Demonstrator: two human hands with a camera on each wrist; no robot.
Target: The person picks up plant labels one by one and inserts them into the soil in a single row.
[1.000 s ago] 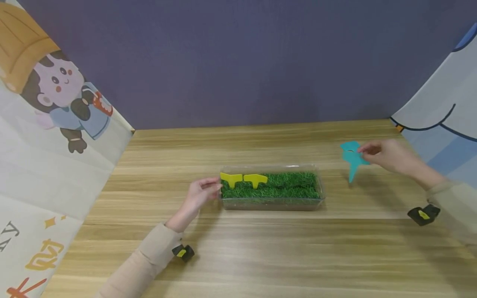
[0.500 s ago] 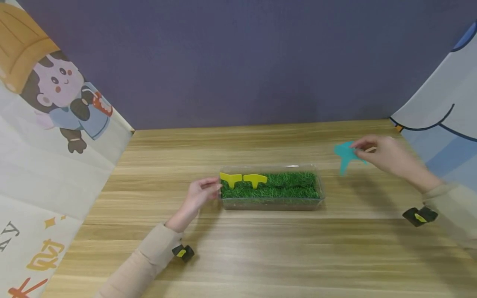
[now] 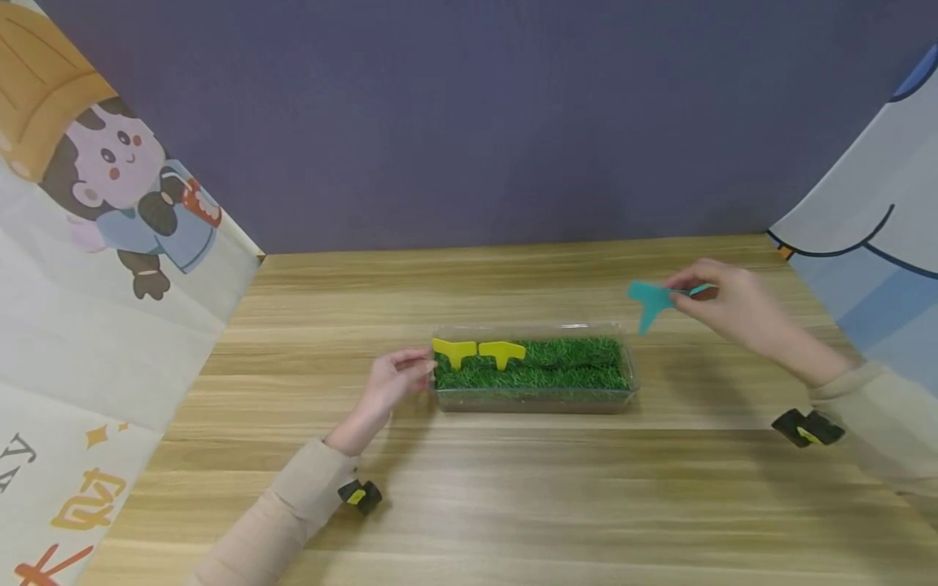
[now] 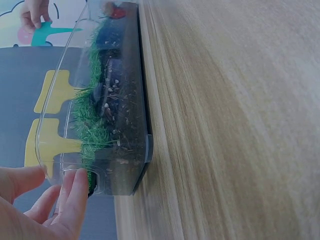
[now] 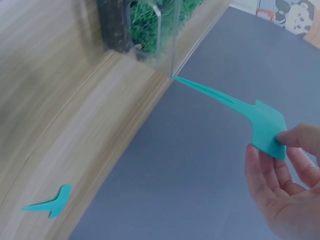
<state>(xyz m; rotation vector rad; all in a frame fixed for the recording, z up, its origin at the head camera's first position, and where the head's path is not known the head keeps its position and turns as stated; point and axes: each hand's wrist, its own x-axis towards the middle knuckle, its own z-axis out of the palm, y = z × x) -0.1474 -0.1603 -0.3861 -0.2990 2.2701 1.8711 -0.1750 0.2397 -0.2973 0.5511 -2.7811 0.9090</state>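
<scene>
Teal and plastic-looking, the T-shaped marker (image 5: 270,131) should handle light and fairly stiff, perhaps slick, so its broad head seems the place to pinch, leaving the tapering stake free. My right hand (image 3: 742,313) has it just so, thumb against fingers, raised near the right end of the clear box (image 3: 535,402). My left hand (image 3: 392,381) touches the box's left end with nearly straight fingers. Inside, bristly green grass (image 3: 575,378) covers dark, grainy fill (image 4: 116,95); two flat yellow markers (image 3: 502,352) stand upright. Another teal piece (image 5: 56,202) lies on the wood-grained desk (image 3: 513,505).
</scene>
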